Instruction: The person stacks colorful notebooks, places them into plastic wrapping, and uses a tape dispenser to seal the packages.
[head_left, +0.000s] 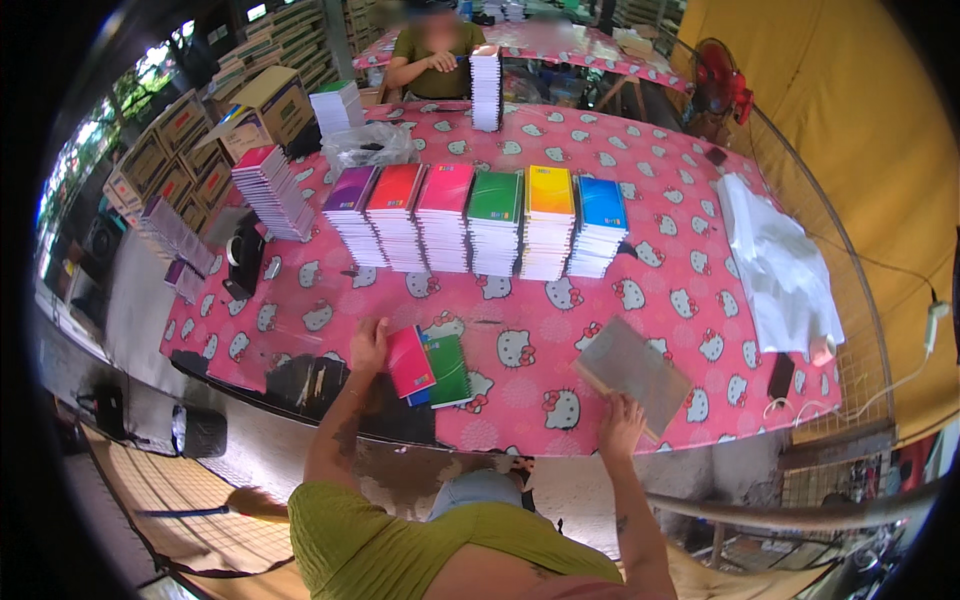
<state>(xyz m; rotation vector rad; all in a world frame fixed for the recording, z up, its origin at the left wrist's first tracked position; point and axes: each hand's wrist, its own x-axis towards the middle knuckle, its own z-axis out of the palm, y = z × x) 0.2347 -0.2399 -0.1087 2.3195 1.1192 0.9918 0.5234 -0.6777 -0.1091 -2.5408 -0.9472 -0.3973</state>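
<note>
Spreading over the table (520, 335) is a glossy pink cover with a cartoon pattern, its smooth skin giving way near the left front edge to a torn, dark patch. On it lie three thin notebooks, flat card rectangles overlapping in a loose fan: a shiny pink notebook (409, 361) on top, a green notebook (449, 372) with coil binding slipping out to its right, and a corner of blue (418, 398) showing beneath. Farther back, six stacks (495, 225) stand in a row, purple, red, pink, green, yellow and blue on top, their ridged white page edges facing forward. Right of the loose notebooks lies the sheaf (632, 375), a greyish, see-through, plastic-looking rectangle set at a slant. Limp, creased white sheets (780, 265) sprawl at the right end, and a crumpled clear bag (370, 145) sits behind the stacks. A black tape dispenser (243, 262) stands toward the left.

The left hand (369, 346) is just beside the pink notebook, at its left edge, fingers loosely bent; whether they grip that edge, the view does not tell. The right hand (622, 424) has its fingers laid over the near edge of the sheaf; with the thumb hard to make out, a pinch cannot be confirmed. Between the two hands lie the three notebooks, closer to the left one.
</note>
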